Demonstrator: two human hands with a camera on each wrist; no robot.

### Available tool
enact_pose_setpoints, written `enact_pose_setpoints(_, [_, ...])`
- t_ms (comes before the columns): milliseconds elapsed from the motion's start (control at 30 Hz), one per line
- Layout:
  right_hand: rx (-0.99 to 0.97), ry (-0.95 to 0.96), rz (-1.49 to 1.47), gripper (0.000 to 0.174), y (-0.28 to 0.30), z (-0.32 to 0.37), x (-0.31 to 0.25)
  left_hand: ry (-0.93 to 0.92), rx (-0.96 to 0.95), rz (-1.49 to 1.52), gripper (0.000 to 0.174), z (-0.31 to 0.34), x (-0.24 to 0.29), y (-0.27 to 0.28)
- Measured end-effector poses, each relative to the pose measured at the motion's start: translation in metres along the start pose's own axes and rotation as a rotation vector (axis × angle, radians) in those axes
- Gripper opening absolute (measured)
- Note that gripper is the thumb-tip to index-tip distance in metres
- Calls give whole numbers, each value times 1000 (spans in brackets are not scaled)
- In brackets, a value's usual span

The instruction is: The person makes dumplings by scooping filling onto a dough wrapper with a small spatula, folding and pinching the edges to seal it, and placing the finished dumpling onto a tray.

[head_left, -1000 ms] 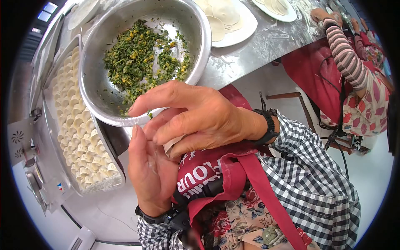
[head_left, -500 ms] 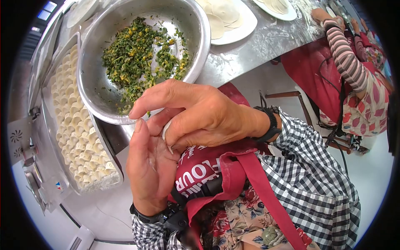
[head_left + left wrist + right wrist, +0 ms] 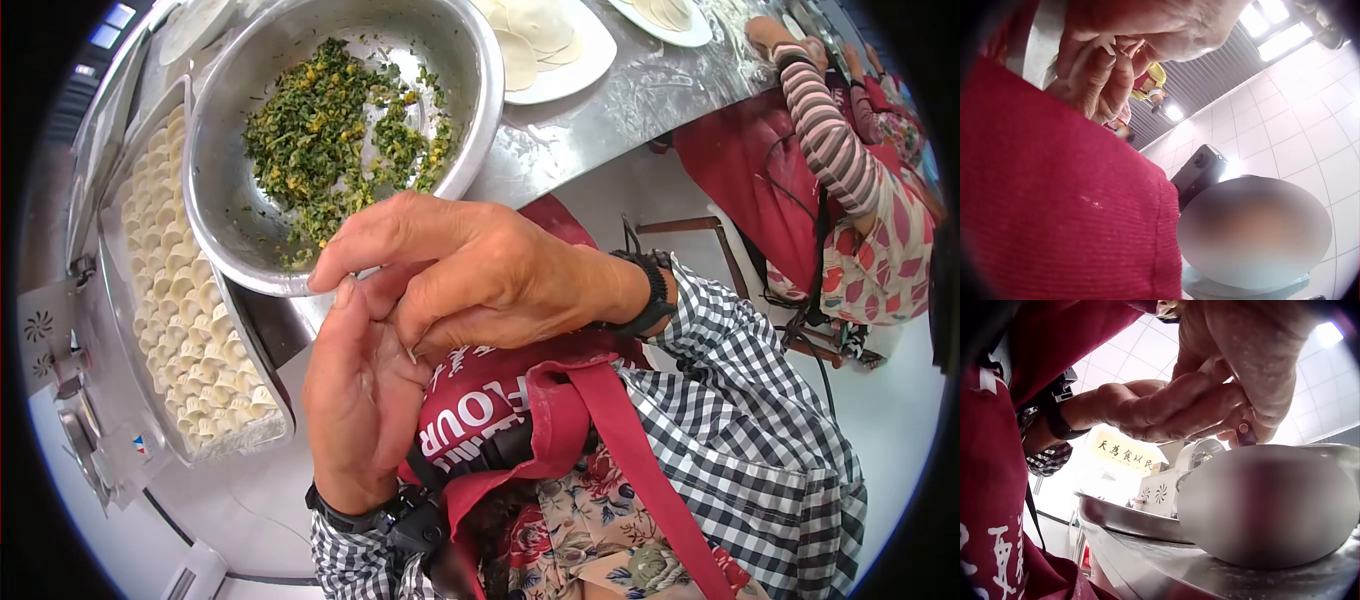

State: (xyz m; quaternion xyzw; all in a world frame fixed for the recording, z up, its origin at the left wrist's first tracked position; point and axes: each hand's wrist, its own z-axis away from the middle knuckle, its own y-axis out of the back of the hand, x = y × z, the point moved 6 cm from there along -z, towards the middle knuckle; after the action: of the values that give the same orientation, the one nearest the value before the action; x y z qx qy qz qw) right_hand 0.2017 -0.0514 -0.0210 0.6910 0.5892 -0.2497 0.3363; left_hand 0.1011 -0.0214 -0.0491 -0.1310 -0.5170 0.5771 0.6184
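In the head view, the left hand point(image 3: 355, 400) is raised palm inward, its thumb tip close to the right hand's index finger. The right hand point(image 3: 490, 270) arches over it with bent fingers. A sliver of pale dough wrapper point(image 3: 411, 354) shows under the right thumb; the hands hide the rest. Fingertips pinch the folded pale dough point(image 3: 1099, 45) in the left wrist view. Just beyond the hands stands a steel bowl point(image 3: 222, 225) with chopped green and yellow filling point(image 3: 305, 130).
Rows of shaped dumplings point(image 3: 185, 310) fill a metal tray point(image 3: 285, 415) left of the bowl. Plates of round wrappers point(image 3: 535, 45) sit on the floured steel table point(image 3: 600, 110). Another person's striped sleeve point(image 3: 825, 135) is at the right, beside a wooden chair point(image 3: 690, 228).
The right hand's fingers have shifted along the wrapper, which shows less than half a second ago. The left hand has moved slightly left and its thumb has risen toward the right index finger.
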Motion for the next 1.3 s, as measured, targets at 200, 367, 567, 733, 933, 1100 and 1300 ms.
enact_pose_setpoints(200, [-30, -4, 82, 10, -1, -1, 2, 48, 73, -25, 49, -2, -3, 7])
enact_pose_setpoints(367, [-81, 6, 28, 8, -1, -1, 2, 40, 70, -29, 50, -2, -5, 11])
enact_pose_setpoints(567, [-78, -37, 55, 9, -2, -3, 2, 104, 18, 70, 48, -3, -6, 10])
enact_pose_setpoints(733, [-97, 7, 77, 7, -6, 1, 6, 90, 27, 12, 48, -5, -8, 12])
enact_pose_setpoints(933, [-40, 26, 90, 14, -3, -4, 5, 44, 50, -28, 45, 3, 1, 3])
enact_pose_setpoints(1100, [44, -40, 45, 34, 8, -1, 6, -34, -46, 47, 51, 2, 6, -5])
enact_pose_setpoints(1300, [117, -53, 14, 29, 9, 2, 5, 0, -44, 10, 49, -1, 3, -2])
